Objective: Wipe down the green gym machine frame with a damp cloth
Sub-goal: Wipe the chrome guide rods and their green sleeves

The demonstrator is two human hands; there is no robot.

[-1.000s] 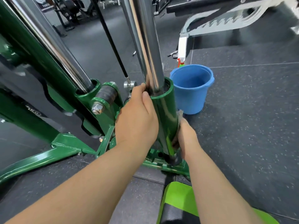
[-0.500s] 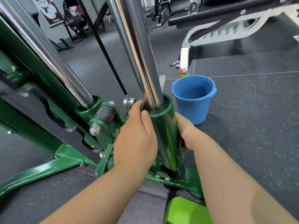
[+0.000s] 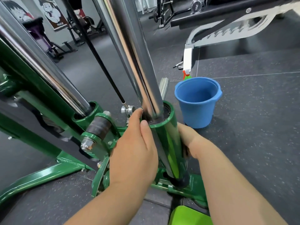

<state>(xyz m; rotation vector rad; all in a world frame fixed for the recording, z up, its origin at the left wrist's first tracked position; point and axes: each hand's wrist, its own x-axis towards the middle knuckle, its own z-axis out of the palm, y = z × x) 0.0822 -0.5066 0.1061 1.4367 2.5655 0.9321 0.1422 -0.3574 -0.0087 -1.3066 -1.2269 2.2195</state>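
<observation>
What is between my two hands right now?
The green tube of the machine frame stands between the left hand and right hand, in the head view.

The fingers of the right grip [image 3: 190,138] are hidden behind the green sleeve [image 3: 168,143]; what is held there cannot be told. Most fingers of the left grip [image 3: 134,148] are concealed by the same sleeve. The chrome rod [image 3: 129,46] is cut off at the top edge. The spray bottle [image 3: 186,76] is mostly covered by the bucket [image 3: 197,109]. The lime-green pad [image 3: 190,215] is cropped at the bottom.
</observation>
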